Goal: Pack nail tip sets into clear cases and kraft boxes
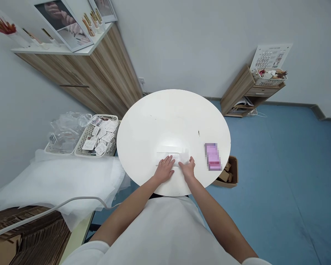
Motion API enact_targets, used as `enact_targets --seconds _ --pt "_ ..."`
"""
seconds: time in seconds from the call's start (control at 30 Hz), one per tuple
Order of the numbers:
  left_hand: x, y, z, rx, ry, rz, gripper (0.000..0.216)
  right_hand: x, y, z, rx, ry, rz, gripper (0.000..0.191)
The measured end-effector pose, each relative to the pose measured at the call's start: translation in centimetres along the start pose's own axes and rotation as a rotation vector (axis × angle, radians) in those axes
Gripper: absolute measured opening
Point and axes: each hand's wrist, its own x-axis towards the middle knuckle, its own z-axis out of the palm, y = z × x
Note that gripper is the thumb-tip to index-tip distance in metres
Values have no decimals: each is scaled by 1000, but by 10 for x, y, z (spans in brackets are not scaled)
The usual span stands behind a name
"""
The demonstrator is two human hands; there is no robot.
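A flat clear plastic packet [173, 156] lies on the near part of the round white table [168, 117]. My left hand [165, 168] rests flat on its left end, fingers stretched out. My right hand [188, 167] presses on its right end, fingers pointing forward and mostly together. Both hands touch the packet from above. A pink, blurred rectangular object [212, 156] lies on the table to the right of my right hand, apart from it.
Left of the table stand a white basket of small packets [99, 137] and a tray of clear plastic bags [64, 132], on a surface with white cloth [60, 176]. A cardboard box [227, 173] sits on the blue floor at right. A wooden cabinet [99, 73] and a low shelf [248, 92] line the wall.
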Motion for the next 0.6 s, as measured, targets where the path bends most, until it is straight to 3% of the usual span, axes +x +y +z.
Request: enact_targets --seconds 0.07,0.2,0.27,0.43,0.6 --pt "1 1 -3 -20 -4 -10 49 9 -9 2 13 -18 28 78" --pt "-3 2 -7 -26 -25 3 46 16 -19 -6 -66 -168 21 41" --pt "-11 1 -7 -12 -50 15 45 10 -17 -10 -89 -175 7 28" --pt "-36 -4 -6 -12 -96 63 50 -16 -6 -5 -108 -143 -20 22" --pt "-39 -12 -16 -79 -129 69 46 -31 -10 17 -59 -228 -74 25"
